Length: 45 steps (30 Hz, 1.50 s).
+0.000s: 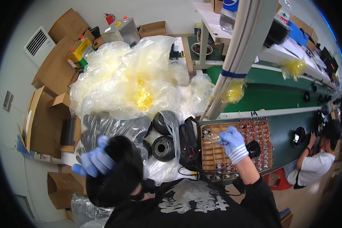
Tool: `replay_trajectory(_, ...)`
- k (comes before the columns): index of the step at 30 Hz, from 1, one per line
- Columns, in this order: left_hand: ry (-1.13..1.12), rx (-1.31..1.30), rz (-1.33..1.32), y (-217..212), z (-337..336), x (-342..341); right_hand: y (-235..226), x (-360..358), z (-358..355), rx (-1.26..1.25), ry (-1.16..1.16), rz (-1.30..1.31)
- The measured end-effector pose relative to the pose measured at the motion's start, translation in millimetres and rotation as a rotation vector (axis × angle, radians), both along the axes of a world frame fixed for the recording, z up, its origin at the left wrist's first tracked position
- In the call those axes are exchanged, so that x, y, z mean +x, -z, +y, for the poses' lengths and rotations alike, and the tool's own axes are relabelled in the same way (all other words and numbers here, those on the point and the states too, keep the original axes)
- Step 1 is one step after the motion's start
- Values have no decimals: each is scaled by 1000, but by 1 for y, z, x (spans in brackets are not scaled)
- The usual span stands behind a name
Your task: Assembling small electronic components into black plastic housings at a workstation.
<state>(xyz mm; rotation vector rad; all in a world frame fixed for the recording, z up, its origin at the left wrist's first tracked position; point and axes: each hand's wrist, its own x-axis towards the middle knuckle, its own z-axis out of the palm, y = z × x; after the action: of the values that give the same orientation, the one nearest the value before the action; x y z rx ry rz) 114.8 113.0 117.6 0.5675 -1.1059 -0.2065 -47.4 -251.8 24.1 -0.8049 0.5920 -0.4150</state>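
Observation:
At the lower left, my left hand (97, 161) in a blue knit glove grips a large black round housing (119, 171). Motion blurs the housing, which hides the palm and wrist. My right hand (233, 141), gloved in blue with a striped cuff, is over a cardboard divider box (211, 155). Its fingers are closed, with a thin clear plastic piece (211, 139) at the fingertips. Small silver parts with red wires (256, 133) fill many compartments. Beside the right wrist, a black cup-shaped part (253, 149) rests on the box. More black housings (163, 148) lie ahead of me in clear plastic.
Plastic bags (121, 79) with yellow strands heap on the table beyond. A black bag (190, 142) lies left of the divider box. A white post (233, 57) rises before the green conveyor (262, 91). Open cartons (45, 125) stand left; a co-worker (315, 159) sits right.

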Motion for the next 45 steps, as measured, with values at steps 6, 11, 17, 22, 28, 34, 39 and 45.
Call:
replay_trajectory(6,-161,-102,62,-8,-30,24,-11,7,-28,-160,405,75)
replay_trajectory(11,-219,-112,259,-2,-56,-5,1,21,-75,-81,412,108)
replay_trajectory(17,-242,-130,344,9,-48,-3,-35,74,-69,-201,523,-13)
replay_trajectory(22,-218,-26,209,13,-45,-2,-36,66,-73,-173,380,-156)
replay_trajectory(28,-247,67,174,17,-49,-4,-86,15,-67,-534,74,-280)
replay_trajectory(34,-300,157,151,12,-65,-14,-96,-9,-44,-616,29,-394)
replay_trajectory(39,-333,423,47,3,-92,-36,-140,-11,27,-1615,-419,-219)
replay_trajectory(45,-29,517,-293,16,-120,-42,-84,-25,73,-1857,-552,-341)
